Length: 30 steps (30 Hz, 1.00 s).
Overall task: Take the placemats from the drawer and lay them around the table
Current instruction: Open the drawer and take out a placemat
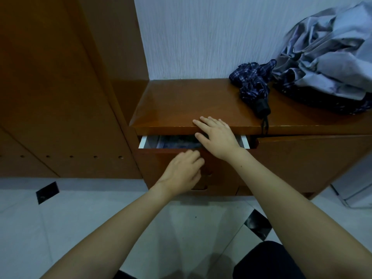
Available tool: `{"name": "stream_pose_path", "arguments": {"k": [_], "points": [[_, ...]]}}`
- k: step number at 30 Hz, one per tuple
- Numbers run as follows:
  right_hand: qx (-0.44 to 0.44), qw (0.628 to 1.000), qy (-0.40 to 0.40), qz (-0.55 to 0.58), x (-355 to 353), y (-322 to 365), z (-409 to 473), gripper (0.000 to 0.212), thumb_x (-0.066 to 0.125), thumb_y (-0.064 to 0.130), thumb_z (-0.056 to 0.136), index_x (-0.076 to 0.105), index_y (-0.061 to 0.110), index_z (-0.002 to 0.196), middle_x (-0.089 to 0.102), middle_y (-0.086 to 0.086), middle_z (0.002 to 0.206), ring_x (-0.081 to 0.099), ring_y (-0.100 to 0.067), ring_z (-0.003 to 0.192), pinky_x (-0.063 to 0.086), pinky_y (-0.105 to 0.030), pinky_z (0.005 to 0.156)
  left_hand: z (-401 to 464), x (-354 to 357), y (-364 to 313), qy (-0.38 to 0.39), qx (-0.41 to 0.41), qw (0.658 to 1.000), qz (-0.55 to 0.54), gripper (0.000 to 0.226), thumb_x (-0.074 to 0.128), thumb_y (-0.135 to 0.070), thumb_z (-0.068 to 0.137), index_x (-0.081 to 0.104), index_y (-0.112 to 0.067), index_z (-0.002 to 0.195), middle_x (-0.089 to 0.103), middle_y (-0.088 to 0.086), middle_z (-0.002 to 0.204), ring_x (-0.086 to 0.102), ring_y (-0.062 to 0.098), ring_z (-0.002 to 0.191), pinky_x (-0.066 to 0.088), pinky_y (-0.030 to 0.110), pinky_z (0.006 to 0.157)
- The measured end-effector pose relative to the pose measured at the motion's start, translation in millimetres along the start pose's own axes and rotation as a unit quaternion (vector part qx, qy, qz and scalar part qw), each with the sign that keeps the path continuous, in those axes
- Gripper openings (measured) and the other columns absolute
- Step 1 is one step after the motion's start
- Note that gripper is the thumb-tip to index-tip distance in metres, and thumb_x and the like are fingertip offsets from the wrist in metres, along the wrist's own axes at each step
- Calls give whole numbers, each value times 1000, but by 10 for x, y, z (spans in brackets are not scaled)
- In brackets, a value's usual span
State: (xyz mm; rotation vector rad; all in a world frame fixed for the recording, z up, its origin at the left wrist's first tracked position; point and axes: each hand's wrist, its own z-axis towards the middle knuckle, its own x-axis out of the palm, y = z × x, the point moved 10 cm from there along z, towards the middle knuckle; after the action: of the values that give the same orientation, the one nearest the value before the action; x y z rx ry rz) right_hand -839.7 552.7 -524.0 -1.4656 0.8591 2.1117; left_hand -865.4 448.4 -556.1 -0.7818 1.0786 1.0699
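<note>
While glossy wooden drawer (171,158) sits ajar | left hand (182,174) curled on front | right hand (216,134) flat, fingers spread

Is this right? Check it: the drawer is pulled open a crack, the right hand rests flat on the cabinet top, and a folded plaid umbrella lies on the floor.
One thing is wrong. The head view shows the folded plaid umbrella lying on the cabinet top, not the floor. The rest holds: the drawer is open a crack and the right hand rests flat on the top's front edge.
</note>
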Motion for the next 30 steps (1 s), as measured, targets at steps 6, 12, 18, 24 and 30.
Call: {"name": "stream_pose_path", "arguments": {"k": [6, 12, 18, 24, 30], "points": [[-13, 999, -10, -33, -26, 10, -9, 53, 43, 41, 98, 27, 33, 148, 30, 3, 155, 23, -20, 143, 16, -40, 116, 96, -6, 513, 31, -152, 988, -5, 49, 45, -65, 85, 55, -25, 111, 58, -4, 99, 54, 15, 91, 44, 31, 77], [-58, 991, 1, -118, -124, 36, 143, 62, 57, 46, 90, 32, 33, 145, 39, 0, 145, 35, -25, 130, 27, -44, 105, 138, 19, 607, 63, -160, 983, -60, 50, 44, -71, 83, 62, -27, 99, 63, -7, 90, 59, 12, 81, 52, 32, 68], [-15, 991, 62, -115, 100, -127, 178, 66, 30, 68, 91, 6, 47, 149, 10, 3, 160, 7, -27, 147, 5, -50, 118, 101, 79, 498, 111, -98, 985, -85, 52, 41, -73, 83, 63, -26, 87, 54, -9, 77, 52, 7, 69, 50, 33, 64], [-8, 991, 83, -105, 95, -123, 185, 67, 20, 72, 89, 6, 46, 149, 9, 3, 161, 6, -26, 147, 4, -50, 118, -110, -5, 325, 85, -78, 991, -68, 46, 36, -74, 84, 53, -32, 80, 53, -11, 78, 50, 7, 73, 45, 28, 63], [-4, 990, 110, -92, 115, -131, 176, 68, 21, 74, 88, 5, 47, 149, 7, 4, 161, 4, -27, 147, 3, -50, 117, -344, -60, 100, 80, -72, 991, -83, 42, 37, -72, 85, 46, -32, 76, 48, -11, 75, 46, 8, 73, 38, 28, 61]]}}
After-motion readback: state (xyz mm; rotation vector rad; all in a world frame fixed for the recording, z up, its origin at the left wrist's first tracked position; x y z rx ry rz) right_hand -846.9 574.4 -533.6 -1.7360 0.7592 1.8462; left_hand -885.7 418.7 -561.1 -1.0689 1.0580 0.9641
